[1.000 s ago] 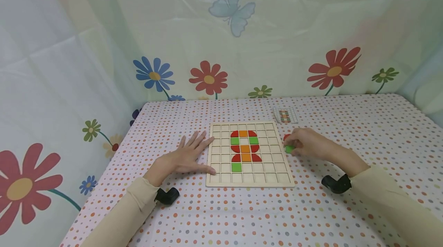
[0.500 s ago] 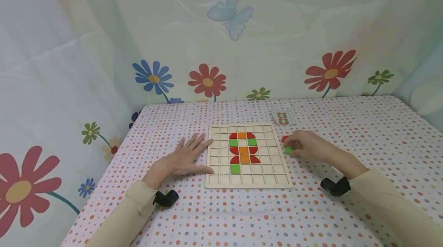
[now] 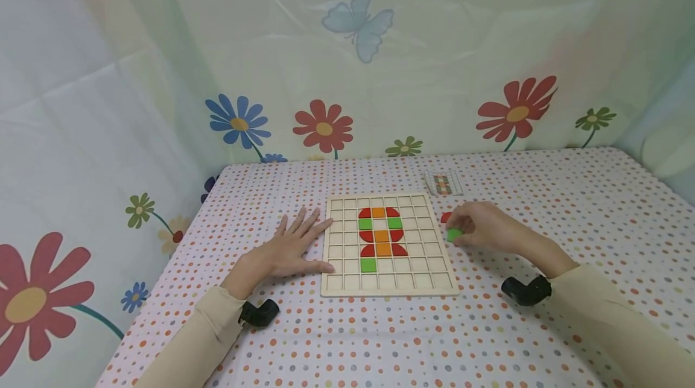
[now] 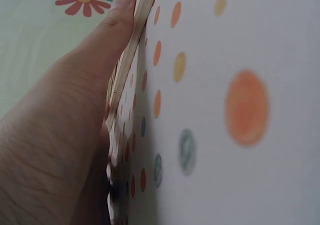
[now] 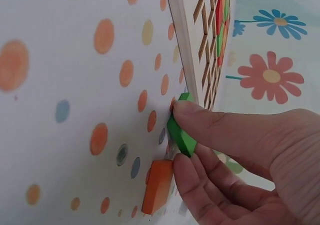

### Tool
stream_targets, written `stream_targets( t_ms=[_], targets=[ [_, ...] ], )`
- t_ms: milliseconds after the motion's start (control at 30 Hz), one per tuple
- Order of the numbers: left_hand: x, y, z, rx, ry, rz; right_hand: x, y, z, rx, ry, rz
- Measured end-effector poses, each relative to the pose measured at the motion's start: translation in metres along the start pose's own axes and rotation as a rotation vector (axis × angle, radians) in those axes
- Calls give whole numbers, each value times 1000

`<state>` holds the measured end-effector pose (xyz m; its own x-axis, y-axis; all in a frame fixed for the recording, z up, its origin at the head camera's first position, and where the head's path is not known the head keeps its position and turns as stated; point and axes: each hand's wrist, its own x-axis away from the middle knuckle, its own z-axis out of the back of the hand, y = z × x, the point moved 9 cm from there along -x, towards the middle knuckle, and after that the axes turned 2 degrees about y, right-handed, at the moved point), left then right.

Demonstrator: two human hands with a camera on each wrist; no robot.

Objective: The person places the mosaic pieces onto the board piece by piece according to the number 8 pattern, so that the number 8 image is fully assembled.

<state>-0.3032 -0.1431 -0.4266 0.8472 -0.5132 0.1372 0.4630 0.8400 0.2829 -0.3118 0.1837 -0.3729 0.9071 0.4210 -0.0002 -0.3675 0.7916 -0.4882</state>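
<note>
In the head view, a square wooden grid board [image 3: 388, 282] lies on the table with red, orange and green tiles set in its middle columns. My left hand [image 3: 283, 253] is spread flat at the board's left side, thumb and fingertips right at its edge. Just past the right edge, my right hand [image 3: 485, 226] pinches a green square tile [image 5: 182, 137] between thumb and fingers. The right wrist view shows that tile tilted, close over the cloth. An orange tile [image 5: 158, 185] lies near those fingers. A red piece [image 3: 446, 217] is partly hidden behind the hand.
A small pattern card [image 3: 443, 183], slightly curled, lies behind the board's right corner. The table wears a dotted cloth [image 3: 353, 340]. A floral curtain [image 3: 445, 56] hangs along the back and left. Each wrist carries a black camera mount [image 3: 525, 291].
The head view has shifted slightly. Both hands keep nearly the same places, with the right fingers still at the green tile beside the board.
</note>
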Motion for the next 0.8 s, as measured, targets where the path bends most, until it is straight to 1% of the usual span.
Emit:
stream_targets(
  t_ms=[200, 333, 433, 533, 633, 800],
  targets=[
    [0, 0, 2, 4, -14, 21, 2, -2, 5, -34, 55, 9],
    [0, 0, 2, -1, -17, 23, 5, -9, 5, -67, 99, 45],
    [1, -1, -1, 1, -22, 19, 8, -20, 5, -80, 134, 94],
    [1, -1, -2, 1, -26, 20, 9, -38, 5, -72, 156, 147],
    [0, -1, -2, -4, -19, 22, 8, -57, 1, -103, 140, 184],
    [-2, -1, 0, -7, -16, 17, 6, -88, -18, -217, 53, 246]
  ],
)
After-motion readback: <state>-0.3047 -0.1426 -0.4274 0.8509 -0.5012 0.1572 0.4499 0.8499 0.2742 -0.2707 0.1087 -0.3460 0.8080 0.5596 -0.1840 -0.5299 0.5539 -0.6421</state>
